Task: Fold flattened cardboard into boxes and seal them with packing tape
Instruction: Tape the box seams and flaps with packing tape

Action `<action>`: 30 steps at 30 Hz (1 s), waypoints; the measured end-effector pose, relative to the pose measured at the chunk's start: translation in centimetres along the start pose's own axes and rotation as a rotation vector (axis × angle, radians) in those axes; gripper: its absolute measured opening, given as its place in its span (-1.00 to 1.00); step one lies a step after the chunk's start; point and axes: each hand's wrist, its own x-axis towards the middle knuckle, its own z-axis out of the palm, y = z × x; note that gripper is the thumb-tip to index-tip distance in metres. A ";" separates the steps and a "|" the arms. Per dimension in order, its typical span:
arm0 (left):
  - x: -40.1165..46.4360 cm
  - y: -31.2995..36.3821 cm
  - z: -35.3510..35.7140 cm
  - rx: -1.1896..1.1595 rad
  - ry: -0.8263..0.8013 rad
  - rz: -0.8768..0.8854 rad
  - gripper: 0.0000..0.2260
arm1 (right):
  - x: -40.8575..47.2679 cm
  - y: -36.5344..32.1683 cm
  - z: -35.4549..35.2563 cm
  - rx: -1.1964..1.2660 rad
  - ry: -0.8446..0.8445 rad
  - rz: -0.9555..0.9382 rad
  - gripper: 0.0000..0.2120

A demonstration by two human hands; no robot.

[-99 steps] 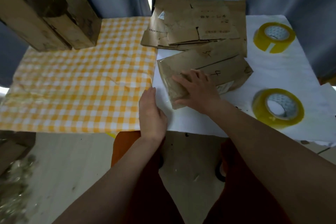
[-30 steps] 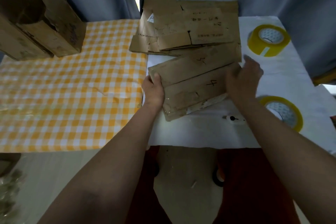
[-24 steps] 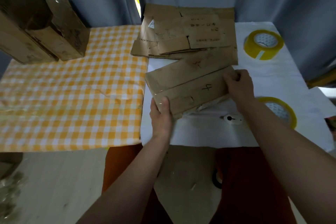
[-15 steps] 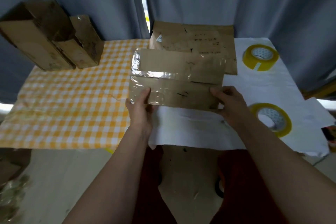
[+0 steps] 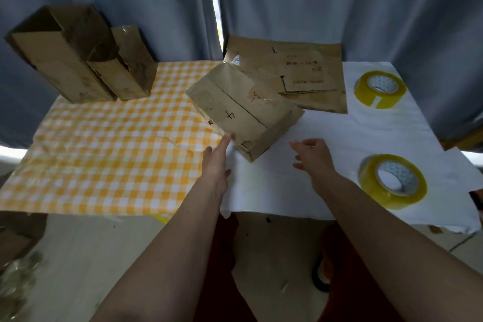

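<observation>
The folded cardboard box (image 5: 244,110) sits tilted near the middle of the table, across the seam where the yellow checked cloth (image 5: 109,144) meets the white cloth (image 5: 339,138); a handwritten "4" shows on its near flap, a second scrawl on the far flap is not legible, and glossy clear tape covers part of its top; the left hand (image 5: 217,158) reaches forward with fingers straight, its fingertips touching the box's near lower edge, gripping nothing; the right hand (image 5: 312,155) hovers just right of the box with fingers loosely spread, apart from it and empty; behind the box, against the back edge of the table, lies a stack of flattened cardboard (image 5: 300,73) bearing small printed lines too blurred to read; two rolls of yellow packing tape lie on the white cloth, one (image 5: 380,87) near the back right corner, the other (image 5: 393,180) near the front right edge; two finished boxes (image 5: 78,55) stand at the back left corner on the checked cloth, before blue-grey curtains (image 5: 313,0).
</observation>
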 end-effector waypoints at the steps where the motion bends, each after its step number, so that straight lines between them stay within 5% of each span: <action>1: 0.5 0.2 0.2 0.020 0.000 0.007 -0.14 | 0.8 -0.3 0.2 -0.011 0.013 -0.009 -0.53; 7: 3.2 0.6 1.8 0.025 -0.036 0.001 -0.23 | 5.8 -3.0 2.0 -0.073 -0.036 -0.137 -0.36; 12: 4.1 0.1 2.1 -0.011 -0.134 0.038 -0.51 | 6.8 -3.5 3.3 -0.047 -0.173 -0.133 -0.59; 20: 3.4 -0.9 -1.7 -0.160 -0.368 0.005 -0.42 | 3.7 0.6 2.8 0.218 -0.234 -0.062 -0.79; 25: 0.4 -1.1 -1.8 -0.192 -0.456 -0.006 -0.41 | 2.0 -0.2 1.3 0.308 -0.380 0.028 -0.27; 30: -2.3 1.1 -1.9 -0.123 -0.494 -0.023 -0.45 | -0.2 -1.3 -0.8 0.386 -0.562 0.021 -0.49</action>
